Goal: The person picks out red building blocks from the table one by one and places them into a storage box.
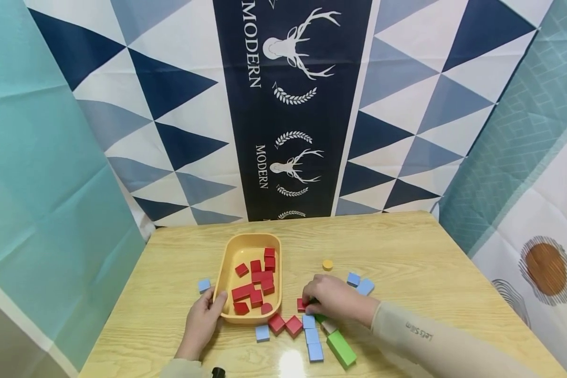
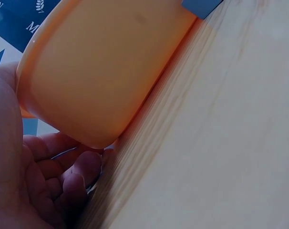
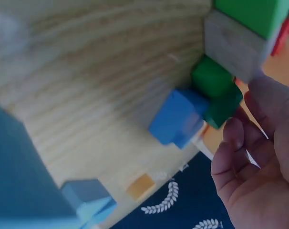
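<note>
My left hand [image 1: 202, 320] grips the near left corner of a yellow plastic tray [image 1: 220, 252], thumb over its rim and fingers curled against the outside. Several red blocks [image 1: 262, 276] lie inside the tray. To its right, my right hand [image 1: 333, 296] reaches down among loose blocks with curled fingers. Its fingertips are right at a red block [image 1: 301, 305] and dark green blocks [image 3: 220, 107]; I cannot tell whether it pinches one. Close by in the right wrist view are a blue block [image 3: 175, 117], a whitish block [image 3: 232, 45] and a light green block [image 3: 259, 14].
Two red blocks [image 1: 294, 326] and a row of blue blocks [image 1: 312, 338] lie in front of the right hand, beside a long green block [image 1: 342, 349]. Behind it are a yellow round piece [image 1: 327, 265] and blue blocks [image 1: 365, 286]. Another blue block [image 1: 204, 285] lies left of the tray.
</note>
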Demonstrator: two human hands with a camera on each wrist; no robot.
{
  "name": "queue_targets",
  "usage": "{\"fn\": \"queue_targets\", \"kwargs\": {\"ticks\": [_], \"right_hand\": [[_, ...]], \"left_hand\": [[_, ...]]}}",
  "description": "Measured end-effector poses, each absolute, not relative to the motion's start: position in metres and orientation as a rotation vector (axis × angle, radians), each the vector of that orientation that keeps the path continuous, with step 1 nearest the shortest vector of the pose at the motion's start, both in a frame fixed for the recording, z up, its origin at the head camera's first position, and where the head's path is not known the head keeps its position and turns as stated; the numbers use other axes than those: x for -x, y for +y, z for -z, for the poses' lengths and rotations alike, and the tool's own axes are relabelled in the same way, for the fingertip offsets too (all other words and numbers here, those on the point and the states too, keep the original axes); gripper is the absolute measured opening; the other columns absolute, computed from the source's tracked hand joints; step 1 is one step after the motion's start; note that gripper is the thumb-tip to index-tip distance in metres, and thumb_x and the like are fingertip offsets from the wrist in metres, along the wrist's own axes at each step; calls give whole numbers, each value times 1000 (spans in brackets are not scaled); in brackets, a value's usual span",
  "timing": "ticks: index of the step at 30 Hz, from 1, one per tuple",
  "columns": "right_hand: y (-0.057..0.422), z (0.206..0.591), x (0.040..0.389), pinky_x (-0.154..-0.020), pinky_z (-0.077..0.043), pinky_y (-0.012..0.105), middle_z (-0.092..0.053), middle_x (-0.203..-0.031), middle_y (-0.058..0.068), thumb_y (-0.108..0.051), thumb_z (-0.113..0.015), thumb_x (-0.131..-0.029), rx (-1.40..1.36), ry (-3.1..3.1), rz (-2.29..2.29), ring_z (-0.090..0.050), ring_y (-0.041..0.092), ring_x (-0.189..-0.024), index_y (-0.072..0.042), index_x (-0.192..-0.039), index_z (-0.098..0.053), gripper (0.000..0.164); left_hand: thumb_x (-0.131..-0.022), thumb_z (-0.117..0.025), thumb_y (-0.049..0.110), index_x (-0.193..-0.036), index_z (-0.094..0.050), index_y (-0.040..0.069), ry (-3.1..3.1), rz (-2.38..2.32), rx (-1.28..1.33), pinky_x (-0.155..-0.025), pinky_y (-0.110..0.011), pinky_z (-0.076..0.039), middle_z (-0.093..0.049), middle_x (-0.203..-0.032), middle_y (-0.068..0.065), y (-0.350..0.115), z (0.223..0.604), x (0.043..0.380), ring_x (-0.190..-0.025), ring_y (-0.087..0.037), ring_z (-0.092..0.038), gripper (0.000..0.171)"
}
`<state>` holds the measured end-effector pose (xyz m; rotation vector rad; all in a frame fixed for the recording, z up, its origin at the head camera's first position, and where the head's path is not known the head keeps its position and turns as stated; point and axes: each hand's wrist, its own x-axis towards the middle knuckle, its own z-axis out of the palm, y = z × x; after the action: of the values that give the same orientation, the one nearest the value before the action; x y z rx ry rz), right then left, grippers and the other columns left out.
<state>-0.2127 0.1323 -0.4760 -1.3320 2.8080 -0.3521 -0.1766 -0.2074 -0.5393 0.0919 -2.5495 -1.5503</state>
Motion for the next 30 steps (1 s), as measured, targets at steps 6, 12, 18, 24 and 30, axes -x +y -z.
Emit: {"fn": "queue_targets", "kwargs": {"ticks": [6,12,18,24,30], "right_hand": [[127,486,213,-58,-42,22,-63,-75,-21,-28,-77,-86,1421,2856,313,-44,5,-69,-26,-79,-71,10],[121,486,214,-61,-41,25,-62,-74,-20,-29,-76,-87,1410,2921,221,-42,7,-69,-25,-80,-70,11],[115,488,215,-64,-41,28,-56,-70,-19,-36,-77,-86,1376,2942,102,-41,10,-68,-25,-78,-65,17],[115,481,220,-58,-42,26,-54,-67,-16,-31,-79,-83,1299,2993,195,-44,10,-66,-24,-79,-64,17],[106,445,226,-65,-51,31,-68,-86,-10,-30,-76,-88,1058,3107,638,-55,11,-77,-20,-91,-69,12]], "left_hand": [[-101,-56,39,-138,-54,1,-2551,1557,-110,-86,-47,-53,-65,-117,-18,-206,539,176,-98,-22,-60,54],[-101,-57,40,-138,-55,1,-2552,1552,-101,-90,-50,-51,-62,-122,-19,-206,538,178,-104,-24,-59,54],[-100,-57,40,-138,-55,0,-2550,1555,-101,-91,-51,-50,-61,-126,-20,-205,538,178,-107,-25,-58,55],[-100,-57,39,-136,-56,0,-2544,1554,-89,-87,-49,-53,-65,-117,-18,-203,540,178,-99,-23,-61,54],[-101,-56,39,-137,-55,0,-2547,1537,-82,-90,-51,-51,-63,-122,-20,-206,540,177,-104,-24,-59,54]]}}
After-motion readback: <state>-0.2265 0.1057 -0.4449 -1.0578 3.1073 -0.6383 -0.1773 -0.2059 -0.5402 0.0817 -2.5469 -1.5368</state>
